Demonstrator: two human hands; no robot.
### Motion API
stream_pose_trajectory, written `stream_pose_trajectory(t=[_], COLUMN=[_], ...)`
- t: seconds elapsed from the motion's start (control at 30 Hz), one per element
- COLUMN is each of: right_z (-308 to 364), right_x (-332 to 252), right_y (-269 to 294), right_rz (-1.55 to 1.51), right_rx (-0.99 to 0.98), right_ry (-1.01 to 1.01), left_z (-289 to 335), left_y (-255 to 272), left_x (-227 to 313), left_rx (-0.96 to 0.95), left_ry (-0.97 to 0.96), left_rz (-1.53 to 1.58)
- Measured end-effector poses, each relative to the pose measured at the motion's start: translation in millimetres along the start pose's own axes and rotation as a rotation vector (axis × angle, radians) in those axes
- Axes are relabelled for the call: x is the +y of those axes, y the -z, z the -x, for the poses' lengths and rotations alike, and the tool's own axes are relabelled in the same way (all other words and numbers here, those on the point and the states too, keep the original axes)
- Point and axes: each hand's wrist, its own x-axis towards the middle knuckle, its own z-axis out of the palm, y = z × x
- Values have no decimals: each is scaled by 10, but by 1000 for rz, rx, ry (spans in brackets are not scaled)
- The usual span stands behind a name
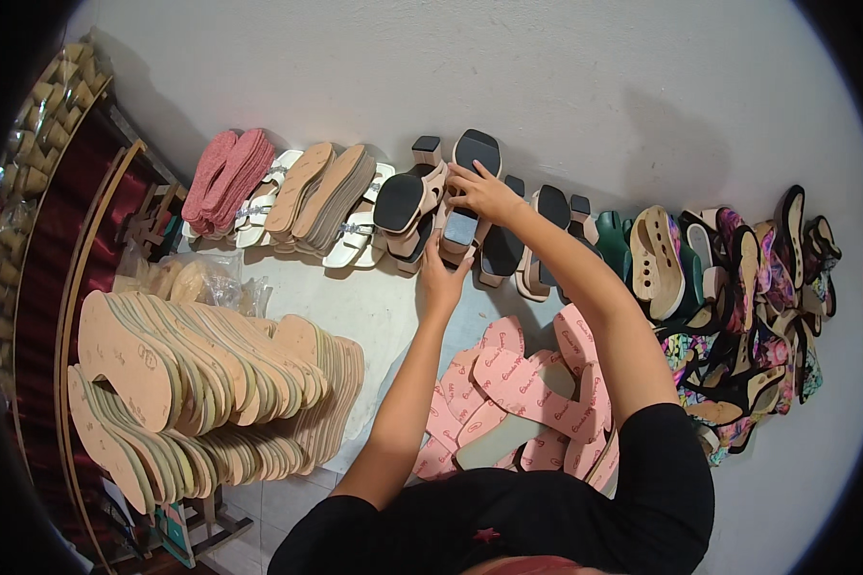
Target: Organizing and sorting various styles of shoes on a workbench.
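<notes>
Both my hands grip an upturned block-heeled sandal point(460, 226) in a row of footwear along the wall. Its black sole faces up, and its square heel points toward me. My left hand point(441, 285) is closed around the heel end from below. From the right, my right hand point(487, 196) reaches over the middle of the sandal, its fingers closed on the side near the straps. Just left of it lies another upturned black-soled sandal point(399, 203). More of the same kind, such as a black-soled sandal point(552, 209), stand to the right.
White sandals point(360, 240), brown insole stacks point(309, 187) and red textured insoles point(228, 177) line the left side. Nearer stand tall piles of tan soles point(144, 359). Pink printed insoles point(527, 383) lie before me. Green shoes point(614, 244) and patterned sandals point(738, 364) crowd the right.
</notes>
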Motion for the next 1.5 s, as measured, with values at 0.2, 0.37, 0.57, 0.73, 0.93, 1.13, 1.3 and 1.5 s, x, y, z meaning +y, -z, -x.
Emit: stream_pose_trajectory(t=[0.2, 0.37, 0.57, 0.73, 0.93, 1.13, 1.3, 1.5], right_z=[57, 72, 299, 1022, 2549, 3698, 4498, 5315], right_x=[-22, -4, -212, -295, 152, 163, -43, -229], right_y=[-100, -129, -67, 362, 601, 1197, 1662, 1614], right_rz=[-12, 2, 26, -187, -77, -249, -265, -570], right_rx=[34, 7, 293, 437, -268, -401, -211, -119], right_ry=[9, 7, -123, -338, -986, -1319, -1407, -1522], left_z=[-43, -27, -102, -66, 396, 1000, 1322, 1560], left_y=[-12, -79, -75, 55, 17, -183, -409, -788], left_x=[19, 7, 273, 619, 1031, 1385, 1571, 1835], left_rx=[-87, 147, 114, 178, 198, -21, -126, -220], left_ry=[174, -14, -176, -295, -281, -329, -357, -357], left_rz=[-236, -377, -244, -285, -185, -77, -27, 80])
